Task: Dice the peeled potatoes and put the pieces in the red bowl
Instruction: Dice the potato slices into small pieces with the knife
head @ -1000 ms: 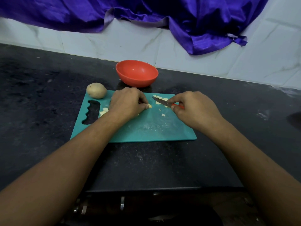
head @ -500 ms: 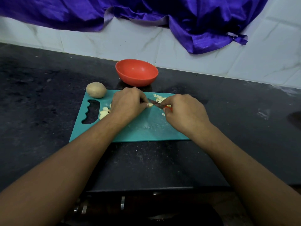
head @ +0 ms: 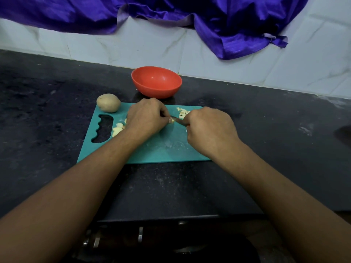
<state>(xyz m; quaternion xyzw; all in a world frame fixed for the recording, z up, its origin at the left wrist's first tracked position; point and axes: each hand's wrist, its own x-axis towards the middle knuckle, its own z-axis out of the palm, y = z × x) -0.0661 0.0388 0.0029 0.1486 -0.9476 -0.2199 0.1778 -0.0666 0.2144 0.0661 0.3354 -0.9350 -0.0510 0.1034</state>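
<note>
On the teal cutting board [head: 163, 149] my left hand [head: 146, 118] curls over a small potato piece [head: 172, 120], pinching it at the fingertips. My right hand [head: 209, 130] grips a small knife [head: 178, 121] with a red handle; its blade touches that piece. Diced potato bits [head: 182, 112] lie at the board's far edge. More cut pieces [head: 117, 128] sit left of my left wrist. A whole potato [head: 108, 102] rests on the board's far left corner. The red bowl [head: 156, 84] stands behind the board, with nothing visible inside.
The dark stone counter [head: 47, 111] stretches to both sides of the board. A white tiled wall [head: 133, 48] rises behind the bowl, with purple cloth [head: 209, 19] hanging over it. The counter's front edge [head: 171, 217] runs below my forearms.
My right hand with the knife has moved left toward my left hand, and the blade has come onto the held piece. My left hand has stayed in place.
</note>
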